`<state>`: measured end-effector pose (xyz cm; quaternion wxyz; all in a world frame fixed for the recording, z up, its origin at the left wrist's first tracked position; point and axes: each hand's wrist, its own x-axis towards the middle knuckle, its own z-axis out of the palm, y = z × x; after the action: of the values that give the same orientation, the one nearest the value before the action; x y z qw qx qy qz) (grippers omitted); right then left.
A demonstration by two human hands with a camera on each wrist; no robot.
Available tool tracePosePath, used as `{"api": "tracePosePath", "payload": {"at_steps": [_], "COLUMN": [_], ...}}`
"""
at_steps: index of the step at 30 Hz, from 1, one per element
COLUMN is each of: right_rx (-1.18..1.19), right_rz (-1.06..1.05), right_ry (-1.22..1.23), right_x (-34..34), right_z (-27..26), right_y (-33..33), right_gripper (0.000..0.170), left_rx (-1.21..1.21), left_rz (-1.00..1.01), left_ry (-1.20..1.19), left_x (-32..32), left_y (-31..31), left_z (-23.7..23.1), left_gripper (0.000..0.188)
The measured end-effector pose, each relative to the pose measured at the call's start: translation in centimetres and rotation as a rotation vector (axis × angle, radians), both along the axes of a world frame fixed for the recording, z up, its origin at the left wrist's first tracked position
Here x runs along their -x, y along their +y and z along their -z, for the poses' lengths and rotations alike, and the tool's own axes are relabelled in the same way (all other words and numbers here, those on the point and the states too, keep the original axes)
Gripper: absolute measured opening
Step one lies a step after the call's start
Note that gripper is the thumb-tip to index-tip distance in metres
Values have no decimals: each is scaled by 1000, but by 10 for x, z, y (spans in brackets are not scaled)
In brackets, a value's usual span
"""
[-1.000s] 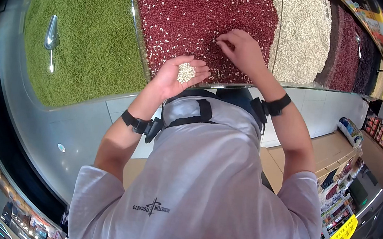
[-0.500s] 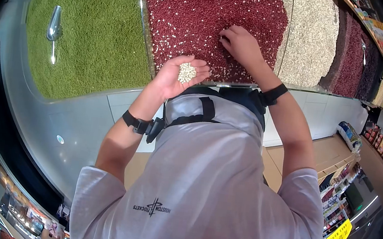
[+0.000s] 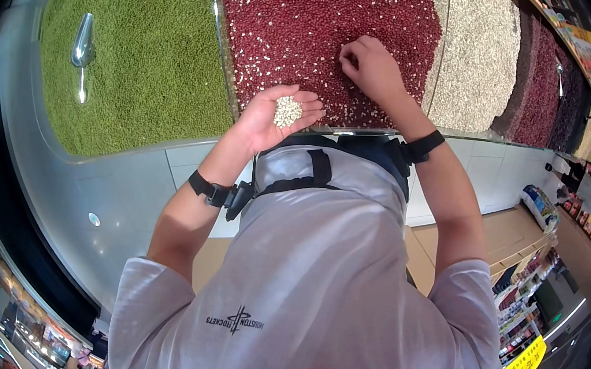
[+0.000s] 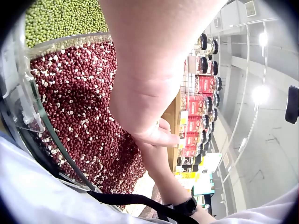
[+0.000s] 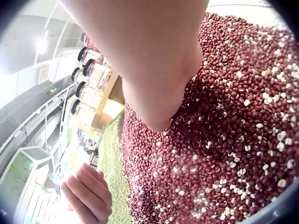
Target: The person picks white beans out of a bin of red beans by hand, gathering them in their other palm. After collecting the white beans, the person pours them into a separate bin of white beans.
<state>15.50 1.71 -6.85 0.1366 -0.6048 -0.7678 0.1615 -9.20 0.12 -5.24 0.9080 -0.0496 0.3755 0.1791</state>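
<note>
— Hands first: what have they got?

— Left hand (image 3: 263, 116) is palm up above the bin's (image 3: 364, 132) near edge, toward its left corner, fingers loosely extended, bearing a small heap of pale kernels (image 3: 288, 112). Right hand (image 3: 375, 67) hangs over the red adzuki beans (image 3: 293, 22), closer to the right edge, fingers bent in toward the thumb; whether a kernel is pinched there, I cannot tell

— So how far along is the picking?

— Partly done, I'd judge: that palmful is out. Plenty is left, though: loose pale kernels (image 5: 281, 183) speckle the adzuki beans, thickly toward the left edge

— Anywhere cleaner?

— Between the hands they look sparser; the far edge is out of view
</note>
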Motion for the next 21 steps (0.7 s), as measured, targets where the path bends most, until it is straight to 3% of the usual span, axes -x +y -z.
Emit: {"api": "tracePosePath", "payload": {"at_steps": [5, 8, 9, 12, 15, 16, 19, 21], "right_rx": [264, 592, 589, 826, 752, 613, 536, 404], "right_rz": [251, 525, 527, 523, 532, 322, 32, -17], "right_ry": [343, 957, 956, 1392, 1185, 1050, 630, 625], "right_x": [-13, -19, -25, -42, -11, -3, 18, 19], "right_z": [-11, -26, -25, -22, -63, -67, -101, -93], "right_y": [-8, -14, -16, -25, -31, -35, -37, -35], "right_gripper": [14, 21, 21, 19, 14, 15, 16, 15], "left_rx": [-8, -21, -21, -16, -8, -4, -52, -60], "left_rz": [1, 12, 16, 26, 31, 31, 4, 18], "left_ry": [-15, 6, 9, 7, -4, -12, -93, -104], "left_x": [-1, -6, -7, -12, -20, -22, -27, -30], "left_y": [0, 1, 2, 4, 6, 7, 4, 5], "left_z": [3, 2, 1, -1, -4, -4, 9, 5], "left_gripper": [27, 28, 30, 32, 34, 35, 36, 36]}}
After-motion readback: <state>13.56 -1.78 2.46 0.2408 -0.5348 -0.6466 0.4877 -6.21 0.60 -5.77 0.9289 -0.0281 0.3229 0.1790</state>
